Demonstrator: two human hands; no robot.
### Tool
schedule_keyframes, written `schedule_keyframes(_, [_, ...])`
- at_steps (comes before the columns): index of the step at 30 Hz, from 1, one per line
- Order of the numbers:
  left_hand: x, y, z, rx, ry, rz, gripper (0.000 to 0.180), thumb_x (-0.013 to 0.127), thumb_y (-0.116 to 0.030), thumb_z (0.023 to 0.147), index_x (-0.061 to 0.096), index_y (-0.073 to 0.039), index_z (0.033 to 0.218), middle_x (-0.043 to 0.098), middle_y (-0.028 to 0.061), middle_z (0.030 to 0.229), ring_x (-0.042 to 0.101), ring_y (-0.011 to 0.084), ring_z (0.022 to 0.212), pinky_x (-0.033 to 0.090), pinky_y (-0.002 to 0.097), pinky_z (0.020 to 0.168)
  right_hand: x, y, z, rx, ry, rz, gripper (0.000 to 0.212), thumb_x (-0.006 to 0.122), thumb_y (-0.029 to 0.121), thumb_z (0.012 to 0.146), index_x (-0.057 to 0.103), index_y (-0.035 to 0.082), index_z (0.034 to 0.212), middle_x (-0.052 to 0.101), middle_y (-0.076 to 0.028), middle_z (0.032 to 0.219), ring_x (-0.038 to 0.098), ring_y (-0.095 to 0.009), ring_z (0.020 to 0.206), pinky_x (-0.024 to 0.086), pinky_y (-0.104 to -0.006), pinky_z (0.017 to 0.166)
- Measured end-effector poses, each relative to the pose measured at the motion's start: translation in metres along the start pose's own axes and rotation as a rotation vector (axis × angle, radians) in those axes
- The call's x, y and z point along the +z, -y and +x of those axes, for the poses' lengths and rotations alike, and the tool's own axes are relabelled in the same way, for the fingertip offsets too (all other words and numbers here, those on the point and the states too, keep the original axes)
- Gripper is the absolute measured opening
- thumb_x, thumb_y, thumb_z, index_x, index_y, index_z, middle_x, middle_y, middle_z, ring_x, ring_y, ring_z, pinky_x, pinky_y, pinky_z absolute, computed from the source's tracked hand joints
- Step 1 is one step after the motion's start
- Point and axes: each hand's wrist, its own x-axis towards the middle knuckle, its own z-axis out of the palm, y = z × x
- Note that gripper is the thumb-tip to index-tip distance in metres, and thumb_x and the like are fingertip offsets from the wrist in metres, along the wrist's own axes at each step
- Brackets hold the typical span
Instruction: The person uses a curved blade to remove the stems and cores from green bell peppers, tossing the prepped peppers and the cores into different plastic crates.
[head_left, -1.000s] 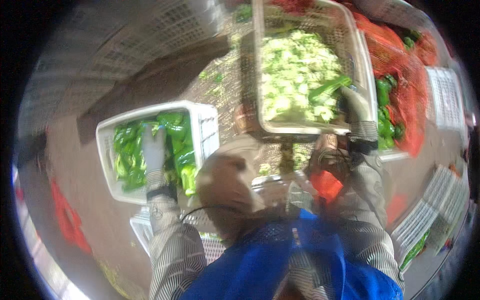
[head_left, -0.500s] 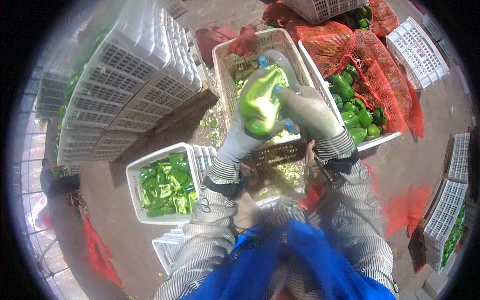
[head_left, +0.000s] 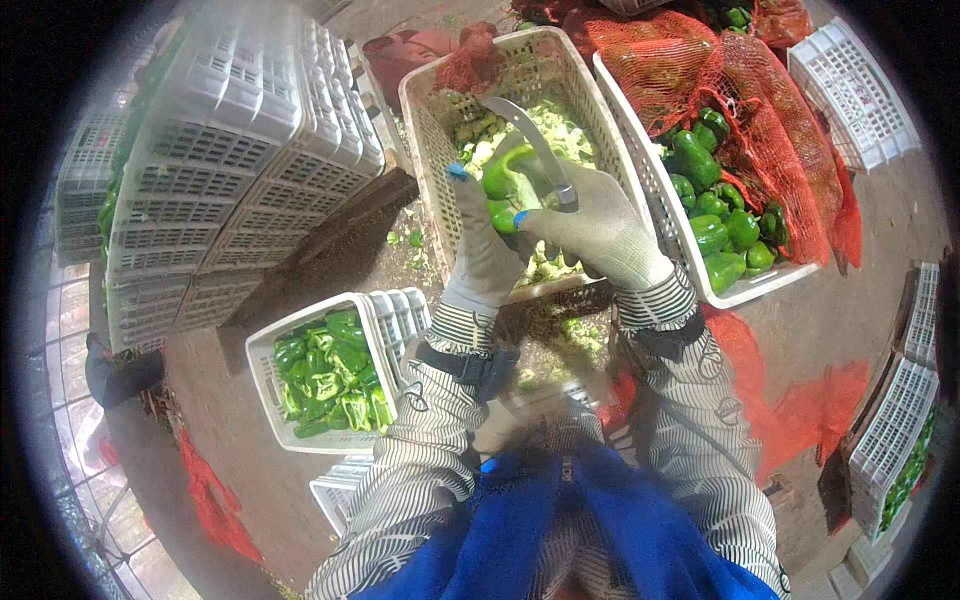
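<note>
My gloved left hand (head_left: 480,248) holds a cut green bell pepper (head_left: 508,184) above a crate of scraps, with one blue-tipped finger sticking up beside it. My gloved right hand (head_left: 598,222) grips a knife with a curved blade (head_left: 535,138). The blade rises behind the pepper and points up and left. My right thumb, its tip blue, rests against the pepper's lower edge. Under both hands, the large whitish crate (head_left: 425,130) contains pale green pepper trimmings (head_left: 560,125). The fingers beneath the pepper are partly hidden.
On the right, a white crate (head_left: 720,298) carries whole green peppers (head_left: 695,160) and red mesh sacks (head_left: 790,140). A smaller white crate (head_left: 262,370) of cut peppers stands lower left. Tall stacked crates (head_left: 210,150) rise at the left. Red netting (head_left: 800,410) lies on the floor.
The pepper, large and facing me half a second ago, now sits lower and smaller between my hands. My right hand has turned, and the knife blade shows sharply.
</note>
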Motion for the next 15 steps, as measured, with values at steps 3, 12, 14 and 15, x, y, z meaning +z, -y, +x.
schedule_keyframes(3, [-0.008,0.004,0.002,0.113,0.037,0.154,0.071,0.054,-0.061,0.098,0.048,-0.007,0.144,0.058,0.0077,0.134,0.059,0.0212,0.12,0.051,0.0382,0.103,0.007,-0.004,0.006,0.001,0.026,0.091,0.039,0.076,0.023,0.081,0.065,-0.004,0.107,0.068,-0.008,0.086,0.065,-0.016,0.077,0.052,-0.0304,0.071])
schedule_keyframes(12, [-0.015,-0.02,-0.006,-0.086,0.236,-0.074,0.074,0.07,-0.037,0.094,0.037,-0.002,0.151,0.054,0.0134,0.141,0.056,0.0231,0.127,0.048,0.0377,0.106,0.003,0.008,0.003,0.249,0.171,0.25,0.022,0.073,0.016,0.081,0.067,-0.001,0.093,0.064,-0.002,0.077,0.057,-0.009,0.067,0.045,-0.025,0.061])
schedule_keyframes(14, [-0.015,-0.021,-0.006,-0.093,0.208,-0.068,0.068,0.066,-0.037,0.096,0.04,-0.002,0.148,0.056,0.0142,0.138,0.058,0.0231,0.124,0.048,0.0372,0.106,0.008,0.006,0.005,0.193,0.159,0.261,0.021,0.071,0.016,0.084,0.067,-0.002,0.093,0.064,-0.002,0.076,0.057,-0.009,0.063,0.045,-0.0249,0.057])
schedule_keyframes(15, [-0.016,-0.021,-0.005,-0.082,0.21,-0.092,0.065,0.064,-0.037,0.098,0.042,-0.001,0.147,0.057,0.0146,0.137,0.058,0.0231,0.123,0.048,0.0369,0.105,0.011,0.005,0.005,0.154,0.127,0.237,0.022,0.071,0.017,0.084,0.067,-0.002,0.094,0.064,-0.002,0.075,0.057,-0.009,0.062,0.045,-0.0255,0.057])
